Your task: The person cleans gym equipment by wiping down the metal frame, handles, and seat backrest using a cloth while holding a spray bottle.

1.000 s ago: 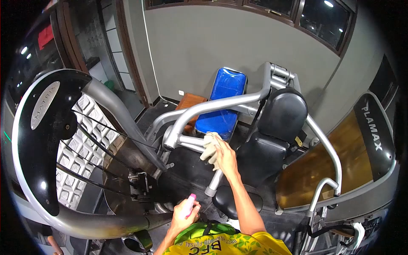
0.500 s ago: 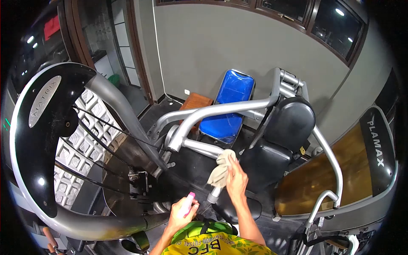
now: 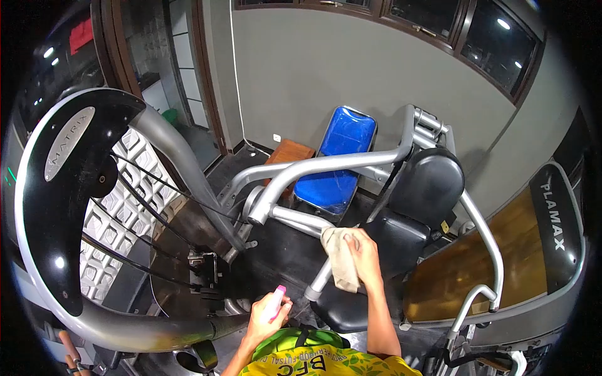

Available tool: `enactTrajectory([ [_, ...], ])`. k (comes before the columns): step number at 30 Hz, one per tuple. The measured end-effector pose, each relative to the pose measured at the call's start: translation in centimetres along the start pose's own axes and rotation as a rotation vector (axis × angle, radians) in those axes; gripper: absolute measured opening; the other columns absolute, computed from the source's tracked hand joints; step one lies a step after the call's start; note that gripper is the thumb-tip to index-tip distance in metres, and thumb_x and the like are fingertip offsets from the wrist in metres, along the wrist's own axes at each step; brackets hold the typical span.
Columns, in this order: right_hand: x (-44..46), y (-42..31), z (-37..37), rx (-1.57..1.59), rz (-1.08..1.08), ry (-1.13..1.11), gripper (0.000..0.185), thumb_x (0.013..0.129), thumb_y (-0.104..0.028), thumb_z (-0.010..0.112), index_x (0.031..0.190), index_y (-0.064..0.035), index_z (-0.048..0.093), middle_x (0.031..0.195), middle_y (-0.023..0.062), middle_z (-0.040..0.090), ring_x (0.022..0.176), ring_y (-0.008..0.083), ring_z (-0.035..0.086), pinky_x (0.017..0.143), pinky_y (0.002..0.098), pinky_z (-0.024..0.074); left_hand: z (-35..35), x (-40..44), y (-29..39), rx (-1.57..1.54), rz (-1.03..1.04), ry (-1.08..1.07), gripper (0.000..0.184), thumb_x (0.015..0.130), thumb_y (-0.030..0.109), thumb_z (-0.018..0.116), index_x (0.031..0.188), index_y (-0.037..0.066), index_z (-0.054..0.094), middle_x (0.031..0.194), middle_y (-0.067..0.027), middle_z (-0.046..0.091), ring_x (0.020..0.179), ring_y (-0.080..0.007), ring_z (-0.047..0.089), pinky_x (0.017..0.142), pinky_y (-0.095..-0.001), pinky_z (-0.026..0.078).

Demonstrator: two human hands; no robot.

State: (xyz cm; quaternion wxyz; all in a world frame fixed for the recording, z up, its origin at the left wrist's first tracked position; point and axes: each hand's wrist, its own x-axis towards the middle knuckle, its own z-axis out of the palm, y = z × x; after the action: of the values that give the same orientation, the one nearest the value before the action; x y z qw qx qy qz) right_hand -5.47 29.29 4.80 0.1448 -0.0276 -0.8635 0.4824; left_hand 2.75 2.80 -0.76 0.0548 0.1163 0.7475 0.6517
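My right hand (image 3: 366,255) is closed on a beige cloth (image 3: 341,262), which lies against the upper end of a silver machine bar (image 3: 322,280) and hangs down beside it. Low in the middle, my left hand (image 3: 262,323) grips a small white bottle with a pink top (image 3: 274,302), held tilted in front of my yellow shirt. What the bottle contains cannot be made out. Just right of the cloth is the machine's black padded seat (image 3: 392,241), with the black backrest (image 3: 431,188) behind it.
A large Matrix machine frame (image 3: 63,213) with black cables curves along the left. On the right stands a Plamax machine panel (image 3: 495,250) with a silver handle bar (image 3: 486,229). A blue padded chair (image 3: 348,135) and a brown wooden box (image 3: 291,155) are near the grey wall.
My right hand has moved slightly right and down with the cloth, which now hangs longer below the fingers. My left hand and the bottle have stayed almost still.
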Motion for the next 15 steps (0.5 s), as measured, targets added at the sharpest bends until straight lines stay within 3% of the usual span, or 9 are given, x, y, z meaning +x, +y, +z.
enactTrajectory([
  [1,-0.1,0.9,1.0,-0.158,-0.100,0.110,0.019,0.089,-0.012,0.062,0.103,-0.0006,0.068,0.102,0.0156,0.059,0.094,0.0324,0.060,0.083,0.0365,0.0481,0.0,-0.1,-0.1,-0.007,0.005,0.005,0.012,0.087,0.005,0.067,0.097,0.000,0.063,0.076,-0.0052,0.067,0.057,-0.0094,0.063,0.054,-0.0234,0.051],
  [4,-0.7,1.2,2.5,-0.244,-0.076,0.313,0.016,0.086,-0.007,0.064,0.100,-0.0022,0.069,0.098,0.0159,0.059,0.092,0.0293,0.061,0.080,0.0382,0.0488,-0.1,-0.5,0.0,0.007,0.017,0.006,0.012,0.087,0.005,0.067,0.098,0.000,0.063,0.077,-0.0053,0.068,0.058,-0.0096,0.064,0.054,-0.0234,0.051],
  [5,-1.0,1.2,3.0,-0.242,-0.075,0.312,0.016,0.086,-0.007,0.064,0.100,-0.0022,0.069,0.098,0.0159,0.059,0.092,0.0293,0.061,0.080,0.0382,0.0488,-0.1,-0.7,0.0,0.009,0.016,0.007,0.012,0.087,0.005,0.067,0.098,0.000,0.063,0.077,-0.0053,0.068,0.058,-0.0096,0.064,0.054,-0.0234,0.051],
  [7,-1.4,1.9,4.1,-0.119,-0.088,0.544,0.013,0.085,-0.006,0.065,0.096,-0.0017,0.068,0.097,0.0148,0.060,0.089,0.0297,0.062,0.078,0.0386,0.0496,-0.1,-0.9,-0.2,-0.025,-0.037,0.008,0.013,0.087,0.005,0.067,0.098,0.000,0.063,0.077,-0.0052,0.068,0.058,-0.0097,0.064,0.054,-0.0236,0.051],
  [8,-1.8,2.6,4.5,-0.113,-0.150,0.546,0.011,0.084,-0.006,0.066,0.095,-0.0017,0.066,0.098,0.0137,0.061,0.088,0.0294,0.063,0.076,0.0385,0.0509,-0.2,-1.0,-0.2,-0.024,-0.032,0.005,0.013,0.087,0.005,0.067,0.098,0.000,0.063,0.077,-0.0052,0.068,0.058,-0.0097,0.064,0.054,-0.0236,0.051],
  [11,-4.0,2.7,5.5,-0.167,-0.169,0.424,0.039,0.084,-0.011,0.065,0.121,-0.0022,0.060,0.125,0.0186,0.056,0.119,0.0345,0.053,0.102,0.0416,0.0418,-0.4,-1.1,-0.3,0.013,-0.011,-0.003,0.013,0.087,0.005,0.067,0.098,0.000,0.063,0.078,-0.0051,0.068,0.059,-0.0098,0.065,0.054,-0.0237,0.051],
  [12,-4.7,1.0,5.6,-0.195,-0.090,0.348,0.050,0.082,-0.012,0.064,0.130,-0.0020,0.055,0.139,0.0210,0.046,0.130,0.0375,0.043,0.110,0.0436,0.0333,-0.4,-1.2,-0.2,0.001,-0.014,0.001,0.013,0.087,0.006,0.067,0.098,0.000,0.063,0.078,-0.0051,0.067,0.059,-0.0097,0.064,0.054,-0.0237,0.051],
  [15,-5.3,1.2,5.1,-0.379,-0.117,0.269,0.051,0.082,-0.004,0.061,0.132,-0.0011,0.053,0.144,0.0220,0.042,0.128,0.0384,0.045,0.110,0.0427,0.0339,-0.7,-1.4,-0.5,-0.001,-0.025,0.000,0.013,0.087,0.006,0.067,0.098,0.000,0.063,0.078,-0.0050,0.067,0.059,-0.0095,0.064,0.054,-0.0237,0.051],
])
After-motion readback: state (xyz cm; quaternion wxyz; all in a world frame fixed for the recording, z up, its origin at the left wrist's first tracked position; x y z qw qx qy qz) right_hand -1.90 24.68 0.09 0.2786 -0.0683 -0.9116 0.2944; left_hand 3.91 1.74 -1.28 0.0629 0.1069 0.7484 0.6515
